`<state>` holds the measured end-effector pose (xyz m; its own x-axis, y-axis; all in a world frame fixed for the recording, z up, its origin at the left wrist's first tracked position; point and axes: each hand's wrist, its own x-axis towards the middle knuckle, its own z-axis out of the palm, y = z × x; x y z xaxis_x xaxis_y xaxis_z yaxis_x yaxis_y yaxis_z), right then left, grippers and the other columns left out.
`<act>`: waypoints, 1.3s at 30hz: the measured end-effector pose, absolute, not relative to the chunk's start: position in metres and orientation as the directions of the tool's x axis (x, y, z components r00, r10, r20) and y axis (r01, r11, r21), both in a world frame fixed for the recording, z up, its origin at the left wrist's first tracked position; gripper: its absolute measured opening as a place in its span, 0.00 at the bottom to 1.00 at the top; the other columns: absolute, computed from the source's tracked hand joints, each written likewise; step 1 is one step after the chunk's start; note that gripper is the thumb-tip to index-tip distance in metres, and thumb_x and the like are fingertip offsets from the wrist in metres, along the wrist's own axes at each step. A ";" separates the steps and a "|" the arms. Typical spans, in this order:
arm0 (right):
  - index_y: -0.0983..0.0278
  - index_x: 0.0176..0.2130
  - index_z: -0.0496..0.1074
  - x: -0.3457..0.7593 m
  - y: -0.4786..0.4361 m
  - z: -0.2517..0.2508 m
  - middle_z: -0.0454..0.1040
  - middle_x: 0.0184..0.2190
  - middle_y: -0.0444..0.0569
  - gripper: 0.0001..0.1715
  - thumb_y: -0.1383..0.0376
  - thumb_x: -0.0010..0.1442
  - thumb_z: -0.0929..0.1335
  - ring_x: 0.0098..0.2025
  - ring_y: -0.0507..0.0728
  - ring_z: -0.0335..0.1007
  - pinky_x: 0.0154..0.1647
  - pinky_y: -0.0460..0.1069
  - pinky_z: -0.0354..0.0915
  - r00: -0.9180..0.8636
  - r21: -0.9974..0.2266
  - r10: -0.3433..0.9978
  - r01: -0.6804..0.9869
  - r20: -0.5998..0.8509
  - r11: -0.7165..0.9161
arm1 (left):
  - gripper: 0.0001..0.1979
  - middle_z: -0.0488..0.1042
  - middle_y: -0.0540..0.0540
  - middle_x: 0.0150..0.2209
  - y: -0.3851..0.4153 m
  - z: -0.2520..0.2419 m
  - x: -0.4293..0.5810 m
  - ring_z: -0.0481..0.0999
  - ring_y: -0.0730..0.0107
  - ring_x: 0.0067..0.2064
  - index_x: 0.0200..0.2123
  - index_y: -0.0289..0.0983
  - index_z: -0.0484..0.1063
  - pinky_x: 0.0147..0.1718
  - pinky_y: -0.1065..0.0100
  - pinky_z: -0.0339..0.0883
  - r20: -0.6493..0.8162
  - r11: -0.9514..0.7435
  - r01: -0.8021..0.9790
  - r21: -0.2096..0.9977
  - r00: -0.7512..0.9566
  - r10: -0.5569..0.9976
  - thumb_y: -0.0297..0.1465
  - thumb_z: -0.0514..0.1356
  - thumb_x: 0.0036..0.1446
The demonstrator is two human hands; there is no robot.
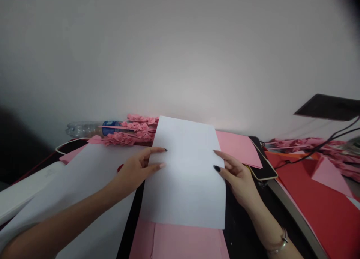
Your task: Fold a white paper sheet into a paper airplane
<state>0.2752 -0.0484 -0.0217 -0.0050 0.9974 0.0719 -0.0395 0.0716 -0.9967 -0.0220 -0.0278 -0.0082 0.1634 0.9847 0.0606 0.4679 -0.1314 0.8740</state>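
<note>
A white sheet of paper (184,176) is upright-oriented in front of me, between my two hands. My left hand (140,163) grips its left edge, index finger and thumb on top and the other fingers curled at the edge. On the opposite edge, my right hand (236,172) grips the sheet in the same way. Pink paper (185,242) shows below the sheet's near edge, partly covered by it. Another pink sheet (237,148) sticks out behind the sheet's right side.
A large white sheet (101,221) lies under my left forearm. Pink paper flowers (132,131) and a plastic bottle (84,129) lie by the wall. On the right are a dark phone-like object (264,169), red paper (309,199), more pink flowers (340,163) and black cables (317,148).
</note>
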 end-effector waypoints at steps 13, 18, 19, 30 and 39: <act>0.61 0.27 0.75 0.279 -0.058 0.014 0.68 0.30 0.46 0.04 0.64 0.53 0.70 0.34 0.54 0.64 0.33 0.48 0.61 -0.008 -0.825 0.929 0.457 0.370 0.332 | 0.07 0.64 0.50 0.29 -0.033 0.024 -0.024 0.66 0.67 0.34 0.27 0.44 0.78 0.30 0.69 0.63 0.302 -0.328 0.505 0.798 0.136 0.944 0.40 0.64 0.48; 0.62 0.23 0.64 0.282 -0.064 0.030 0.63 0.24 0.42 0.15 0.61 0.58 0.68 0.27 0.51 0.59 0.27 0.45 0.56 -0.118 -0.902 0.966 0.346 0.232 0.259 | 0.17 0.71 0.48 0.36 -0.032 0.051 -0.024 0.68 0.70 0.33 0.21 0.37 0.69 0.24 0.74 0.62 0.171 -0.236 0.417 0.878 0.186 0.967 0.44 0.64 0.48; 0.62 0.24 0.63 0.283 -0.065 0.032 0.61 0.22 0.40 0.16 0.60 0.59 0.67 0.25 0.50 0.57 0.25 0.45 0.55 -0.134 -0.918 0.973 0.327 0.189 0.224 | 0.17 0.71 0.49 0.33 -0.032 0.054 -0.024 0.68 0.72 0.29 0.21 0.37 0.68 0.21 0.75 0.59 0.103 -0.178 0.404 0.897 0.201 0.974 0.44 0.63 0.50; 0.61 0.30 0.71 0.240 -0.063 0.052 0.69 0.23 0.42 0.11 0.65 0.62 0.62 0.24 0.50 0.60 0.23 0.46 0.51 -0.452 -0.550 0.892 0.742 0.012 0.383 | 0.09 0.77 0.50 0.31 -0.030 0.038 -0.006 0.75 0.64 0.34 0.30 0.41 0.77 0.31 0.68 0.65 -0.006 -0.155 0.457 0.876 0.331 0.944 0.39 0.60 0.53; 0.63 0.21 0.67 0.219 -0.048 0.051 0.64 0.16 0.42 0.15 0.72 0.58 0.63 0.19 0.49 0.55 0.21 0.47 0.45 -0.496 -0.136 0.861 0.851 0.112 0.508 | 0.09 0.78 0.53 0.29 -0.026 0.035 -0.005 0.74 0.67 0.33 0.28 0.43 0.77 0.35 0.68 0.64 0.210 -0.452 0.582 0.676 0.436 0.875 0.32 0.57 0.55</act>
<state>0.2193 -0.0480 0.0508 -0.4958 0.8612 0.1119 0.8509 0.5075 -0.1359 -0.0054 -0.0256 0.0350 0.4364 0.8750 0.2097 0.5823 -0.4523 0.6755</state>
